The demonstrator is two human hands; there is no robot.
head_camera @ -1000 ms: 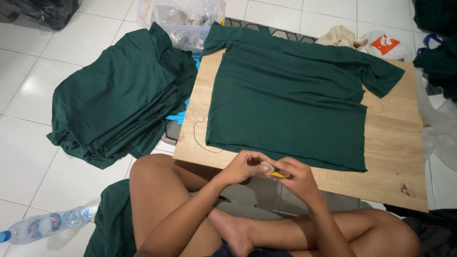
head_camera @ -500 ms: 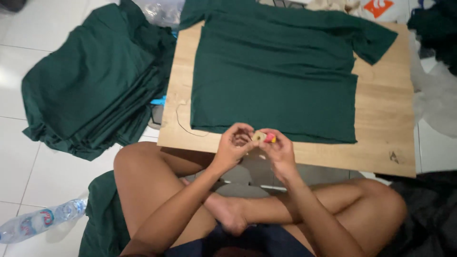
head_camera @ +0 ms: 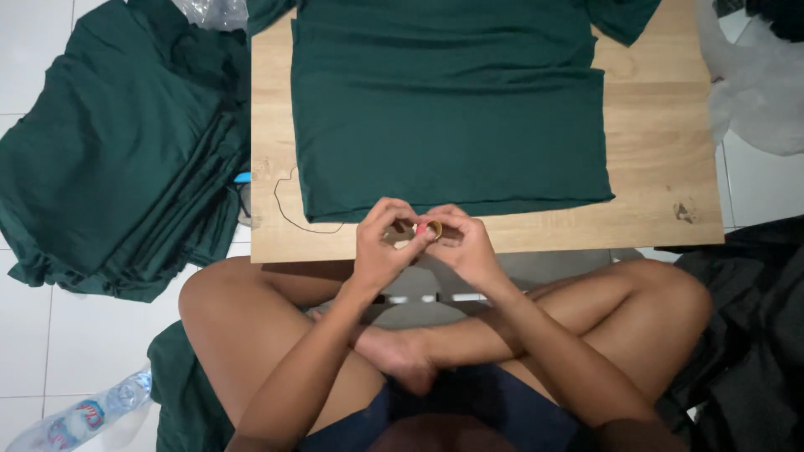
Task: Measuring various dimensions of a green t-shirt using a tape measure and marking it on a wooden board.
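A dark green T-shirt (head_camera: 452,109) lies flat on a low wooden board (head_camera: 662,159) in front of my crossed legs. Both hands meet at the board's near edge, just below the shirt's hem. My left hand (head_camera: 381,247) and my right hand (head_camera: 465,243) pinch a small roll of clear tape (head_camera: 425,229) between their fingertips; it has a tan core and a red spot. A thin dark thread (head_camera: 289,213) curls on the board left of the hands.
A pile of dark green shirts (head_camera: 117,151) lies on the white tiled floor at left. A plastic water bottle (head_camera: 79,416) rests at lower left. Clear plastic bags (head_camera: 758,79) sit at upper right, dark cloth (head_camera: 749,335) at right.
The view has tilted downward, so the board and shirt sit higher in frame. Both hands stay together on the small tape roll at the board's near edge.
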